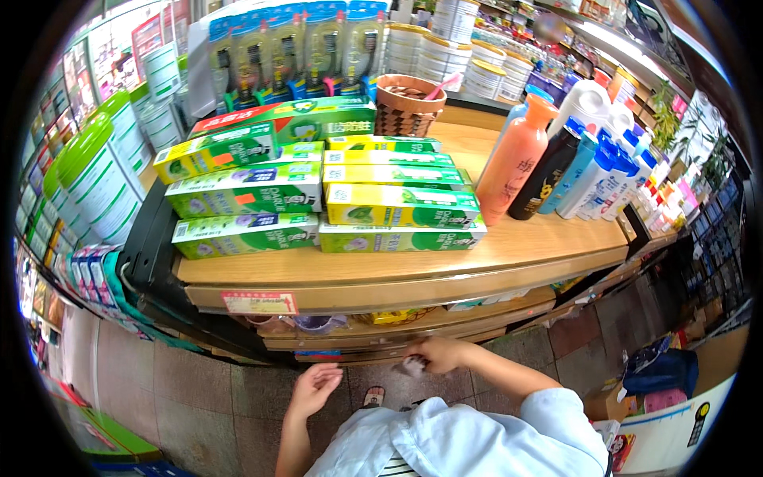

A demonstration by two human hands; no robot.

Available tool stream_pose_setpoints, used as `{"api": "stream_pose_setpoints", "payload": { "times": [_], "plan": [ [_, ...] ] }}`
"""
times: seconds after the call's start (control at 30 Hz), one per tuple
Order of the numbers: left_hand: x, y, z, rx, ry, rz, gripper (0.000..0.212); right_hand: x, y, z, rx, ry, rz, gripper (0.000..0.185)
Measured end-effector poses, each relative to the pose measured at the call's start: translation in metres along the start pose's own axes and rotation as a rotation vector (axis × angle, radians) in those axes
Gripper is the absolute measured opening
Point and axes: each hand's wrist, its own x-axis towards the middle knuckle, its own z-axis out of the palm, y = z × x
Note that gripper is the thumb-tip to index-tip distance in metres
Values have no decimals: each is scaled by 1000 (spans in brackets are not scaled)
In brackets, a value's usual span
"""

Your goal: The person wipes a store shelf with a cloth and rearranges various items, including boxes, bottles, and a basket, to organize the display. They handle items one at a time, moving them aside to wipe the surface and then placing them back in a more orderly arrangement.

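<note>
My right hand (440,354) is closed around a small dark and whitish object (411,365), blurred, whose kind I cannot tell. It hangs in front of the lower shelves. My left hand (316,387) is held out over the floor, fingers loosely curved, with nothing seen in it. Above both hands, stacked toothpaste boxes (399,206) lie on the wooden shelf top (536,250). Behind them stand packaged toothbrushes (292,53) and a woven basket (405,107) with a pink item sticking out. An orange pump-shaped bottle (515,161) and a black bottle (545,173) stand to the right.
White bottles with blue caps (608,173) stand farther right. Cans with green lids (101,173) are at the left, and stacked tins (444,59) at the back. Lower shelves (381,334) hold cups and packets. Cardboard boxes (605,402) and a dark blue bag (661,372) are at the lower right.
</note>
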Motion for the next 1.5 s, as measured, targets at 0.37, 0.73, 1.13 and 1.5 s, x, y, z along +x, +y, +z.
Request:
{"api": "stream_pose_setpoints", "payload": {
  "times": [0.37, 0.73, 1.13, 1.5],
  "plan": [
    [59, 247, 98, 267, -605, 719, 34, -204, 57, 18, 797, 567, 274, 60],
    [191, 360, 205, 566, -80, 583, 87, -291, 129, 52, 893, 907, 215, 61],
    [232, 387, 236, 527, -430, 599, 58, -305, 160, 95, 999, 1071, 143, 59],
    [233, 389, 241, 496, -362, 488, 52, -301, 155, 96, 1005, 1143, 150, 60]
  ]
}}
